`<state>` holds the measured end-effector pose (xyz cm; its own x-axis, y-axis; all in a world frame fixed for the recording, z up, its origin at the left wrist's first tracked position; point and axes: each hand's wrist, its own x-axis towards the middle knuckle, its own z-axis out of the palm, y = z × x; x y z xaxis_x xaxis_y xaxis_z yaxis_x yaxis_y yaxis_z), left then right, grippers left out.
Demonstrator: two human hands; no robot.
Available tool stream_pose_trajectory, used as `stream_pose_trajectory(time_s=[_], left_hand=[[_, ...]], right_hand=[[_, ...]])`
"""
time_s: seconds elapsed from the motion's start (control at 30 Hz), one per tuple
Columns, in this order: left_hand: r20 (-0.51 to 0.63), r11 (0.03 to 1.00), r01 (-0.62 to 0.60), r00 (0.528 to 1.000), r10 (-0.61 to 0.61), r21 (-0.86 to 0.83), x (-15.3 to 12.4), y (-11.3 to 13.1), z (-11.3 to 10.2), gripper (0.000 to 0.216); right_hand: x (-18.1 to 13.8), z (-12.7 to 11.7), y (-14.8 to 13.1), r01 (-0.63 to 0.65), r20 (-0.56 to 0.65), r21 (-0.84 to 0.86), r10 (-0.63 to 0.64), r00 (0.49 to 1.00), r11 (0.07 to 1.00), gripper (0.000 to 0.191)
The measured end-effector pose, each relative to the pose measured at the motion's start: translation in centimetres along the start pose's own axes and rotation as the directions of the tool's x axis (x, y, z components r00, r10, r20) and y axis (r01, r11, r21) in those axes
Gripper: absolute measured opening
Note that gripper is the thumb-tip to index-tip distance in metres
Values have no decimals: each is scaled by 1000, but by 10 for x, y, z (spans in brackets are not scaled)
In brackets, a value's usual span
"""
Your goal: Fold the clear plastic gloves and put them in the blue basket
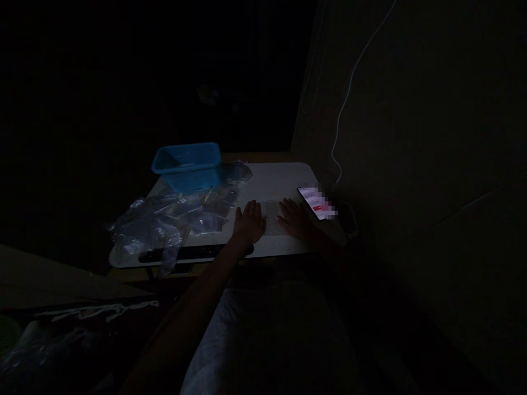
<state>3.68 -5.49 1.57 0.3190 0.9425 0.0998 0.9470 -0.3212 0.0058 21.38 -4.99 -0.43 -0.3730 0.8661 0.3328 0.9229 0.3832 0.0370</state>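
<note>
Both my hands lie flat near the front of a small white table [280, 178] in a very dark room. My left hand [250, 222] is open, palm down, with its fingers stretched away from me. To its right, my right hand [293, 219] is also open, fingers apart. Between and under them is a thin clear sheet, apparently a plastic bag [272, 219], spread flat on the tabletop. A heap of crumpled clear plastic bags [177, 214] covers the table's left side, close to my left hand.
A blue plastic basin [189, 167] stands at the back left behind the heap. A lit phone [315, 202] lies at the right edge. Along the front edge runs a dark slot [193, 252]. A white cable [349, 82] hangs down the right wall.
</note>
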Motion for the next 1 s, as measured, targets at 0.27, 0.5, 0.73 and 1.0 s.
stream_pose_trajectory(time_s=[0.27, 0.5, 0.73, 1.0], left_hand=[[-15, 1000, -3, 1000, 3, -10, -1, -1, 0, 56], [-5, 1000, -1, 1000, 0, -13, 0, 0, 1, 56], [-12, 1000, 6, 1000, -6, -20, 1, -1, 2, 56], [6, 1000, 0, 1000, 0, -14, -1, 0, -2, 56]], right_hand=[[-1, 1, 3, -26, -15, 5, 26, 1000, 1000, 51], [-4, 4, 8, -39, -6, -28, 39, 999, 999, 52], [-4, 3, 8, -21, -31, -39, 20, 999, 999, 53], [-4, -1, 6, -78, -19, -11, 78, 997, 997, 54]])
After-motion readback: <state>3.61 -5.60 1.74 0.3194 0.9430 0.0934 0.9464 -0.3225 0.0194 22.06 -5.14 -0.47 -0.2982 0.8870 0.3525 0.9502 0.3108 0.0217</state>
